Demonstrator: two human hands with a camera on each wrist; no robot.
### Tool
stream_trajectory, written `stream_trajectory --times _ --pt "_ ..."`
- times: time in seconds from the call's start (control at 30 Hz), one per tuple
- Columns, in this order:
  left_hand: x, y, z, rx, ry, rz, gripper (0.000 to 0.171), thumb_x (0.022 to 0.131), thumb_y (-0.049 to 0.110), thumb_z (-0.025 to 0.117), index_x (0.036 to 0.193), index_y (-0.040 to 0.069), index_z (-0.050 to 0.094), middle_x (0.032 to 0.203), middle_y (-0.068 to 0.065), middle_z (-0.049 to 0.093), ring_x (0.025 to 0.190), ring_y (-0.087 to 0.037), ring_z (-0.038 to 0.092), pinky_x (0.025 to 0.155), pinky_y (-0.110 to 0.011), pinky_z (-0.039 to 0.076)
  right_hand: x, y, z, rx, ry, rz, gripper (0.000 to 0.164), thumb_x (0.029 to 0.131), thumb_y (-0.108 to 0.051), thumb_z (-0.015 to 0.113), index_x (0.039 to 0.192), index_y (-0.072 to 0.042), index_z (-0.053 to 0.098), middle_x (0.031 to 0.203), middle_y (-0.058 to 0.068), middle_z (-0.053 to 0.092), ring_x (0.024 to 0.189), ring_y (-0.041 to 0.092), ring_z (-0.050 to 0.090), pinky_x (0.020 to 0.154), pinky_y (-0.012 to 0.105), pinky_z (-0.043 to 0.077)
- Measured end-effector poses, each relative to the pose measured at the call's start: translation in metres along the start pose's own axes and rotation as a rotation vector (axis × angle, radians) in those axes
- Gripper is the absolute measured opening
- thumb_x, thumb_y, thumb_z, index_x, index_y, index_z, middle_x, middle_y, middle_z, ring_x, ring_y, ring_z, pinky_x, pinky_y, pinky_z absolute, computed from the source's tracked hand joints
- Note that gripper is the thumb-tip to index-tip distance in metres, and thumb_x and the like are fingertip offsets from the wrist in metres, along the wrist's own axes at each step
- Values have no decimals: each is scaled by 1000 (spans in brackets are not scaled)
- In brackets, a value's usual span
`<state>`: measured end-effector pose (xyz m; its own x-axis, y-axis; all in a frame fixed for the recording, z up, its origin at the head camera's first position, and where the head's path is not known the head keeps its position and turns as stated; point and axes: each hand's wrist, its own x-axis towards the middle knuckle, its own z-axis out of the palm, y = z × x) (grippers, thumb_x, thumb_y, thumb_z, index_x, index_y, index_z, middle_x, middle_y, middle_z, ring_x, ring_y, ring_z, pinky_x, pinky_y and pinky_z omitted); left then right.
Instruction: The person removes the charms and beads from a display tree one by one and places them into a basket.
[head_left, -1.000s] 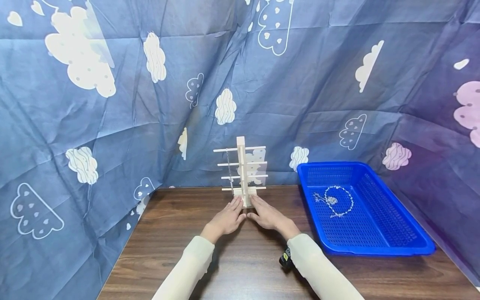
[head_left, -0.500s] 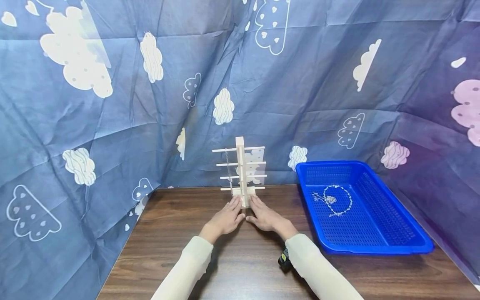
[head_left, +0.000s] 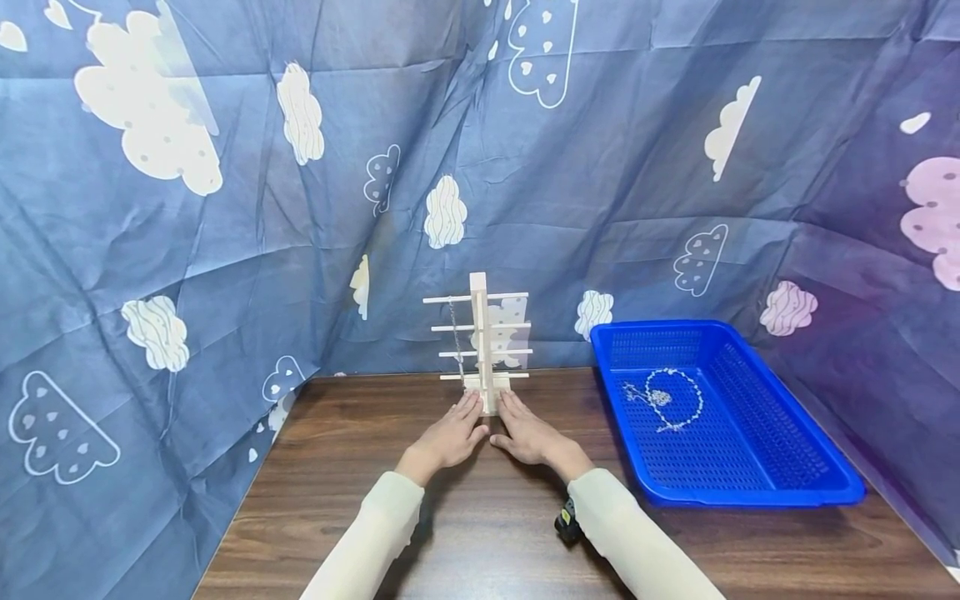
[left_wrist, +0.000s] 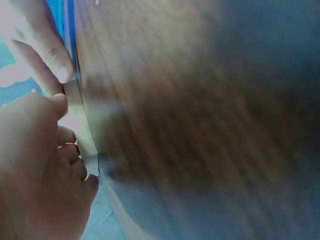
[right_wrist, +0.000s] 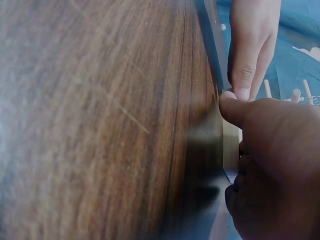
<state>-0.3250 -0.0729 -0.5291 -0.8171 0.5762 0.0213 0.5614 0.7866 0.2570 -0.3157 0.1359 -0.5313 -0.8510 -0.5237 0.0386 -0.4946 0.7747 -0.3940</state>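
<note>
A pale wooden jewelry stand (head_left: 482, 342), one upright post with several crosswise rods, stands at the table's far edge in the head view. From its left rods hangs a thin silvery chain (head_left: 456, 337). My left hand (head_left: 447, 437) rests with extended fingers on the left of the stand's base, and my right hand (head_left: 532, 435) mirrors it on the right. Both thumbs point inward, close together but apart. In the left wrist view the base's edge (left_wrist: 82, 122) shows beside the fingers. The right wrist view shows the base (right_wrist: 230, 150) partly hidden by my right hand.
On the right sits a blue perforated plastic basket (head_left: 750, 498). Inside lie a looped silvery necklace (head_left: 701, 404) and a small tangled silvery cluster (head_left: 658, 397). A blue cloud-print cloth (head_left: 540, 183) hangs behind the brown wooden table (head_left: 480, 533).
The head view has shifted slightly, so everything sits a little further left in the frame. Hands, stand and basket keep their places relative to one another.
</note>
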Motion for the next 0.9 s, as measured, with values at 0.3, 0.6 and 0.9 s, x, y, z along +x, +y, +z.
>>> stream_trajectory --times 0.3,0.6,0.9 --pt "1 -6 -7 -107 37 26 57 114 27 47 158 -10 42 170 -28 34 162 -42 29 133 -56 29 0 -1 0 -25 -7 9 79 109 -29 60 162 16 23 172 35 17 164 48 17 136 55 21" --pt "8 -6 -29 -69 217 8 34 111 23 52 128 4 74 132 -15 75 124 -34 72 106 -52 59 1 -1 0 -52 -4 8 79 110 -32 59 162 16 23 172 36 16 164 48 17 136 55 20" --pt "12 2 -64 -73 446 -68 28 108 21 56 117 6 78 115 -10 80 105 -31 78 90 -50 65 1 -1 0 -45 -7 22 81 109 -33 60 163 15 23 173 34 17 164 47 17 136 54 20"
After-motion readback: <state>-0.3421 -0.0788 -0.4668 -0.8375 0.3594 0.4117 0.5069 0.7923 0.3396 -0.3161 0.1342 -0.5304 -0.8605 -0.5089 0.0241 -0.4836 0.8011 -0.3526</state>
